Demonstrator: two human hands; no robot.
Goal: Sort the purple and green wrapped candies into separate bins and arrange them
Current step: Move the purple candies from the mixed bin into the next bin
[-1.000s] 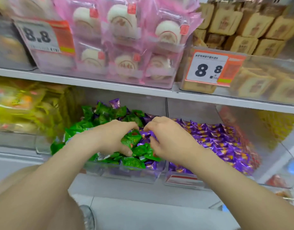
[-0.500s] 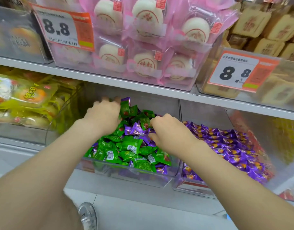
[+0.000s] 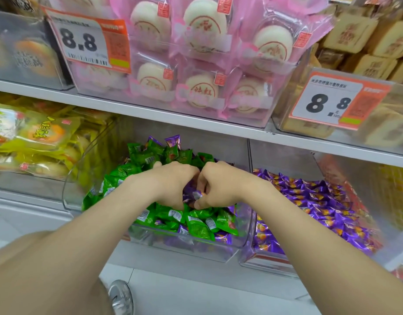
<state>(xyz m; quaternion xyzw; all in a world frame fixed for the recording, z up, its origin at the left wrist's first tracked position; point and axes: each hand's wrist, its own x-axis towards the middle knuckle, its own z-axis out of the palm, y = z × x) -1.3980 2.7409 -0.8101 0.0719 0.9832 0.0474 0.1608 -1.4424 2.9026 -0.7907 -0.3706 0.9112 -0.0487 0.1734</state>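
Left hand point(image 3: 171, 185), right hand point(image 3: 225, 186): grips clutch purple candies point(image 3: 188, 192) amid green candies point(image 3: 197, 225) under shelf point(image 3: 196, 123).

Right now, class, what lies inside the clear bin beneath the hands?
Mostly green candies with purple candies mixed in. The left hand and right hand cover the pile's middle, hiding what lies beneath.

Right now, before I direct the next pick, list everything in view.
green candies: many, green, left bin
purple candies: many, purple, right bin; several strays in left bin
left bin: one, clear, lower shelf
right bin: one, clear, beside it
pastries: several, white in pink wrap, upper shelf
price tags: two, white-orange, upper shelf
cake boxes: several, brown, upper right
yellow packets: several, lower left
left hand: curled over left bin, grip unclear
right hand: pinches purple candy
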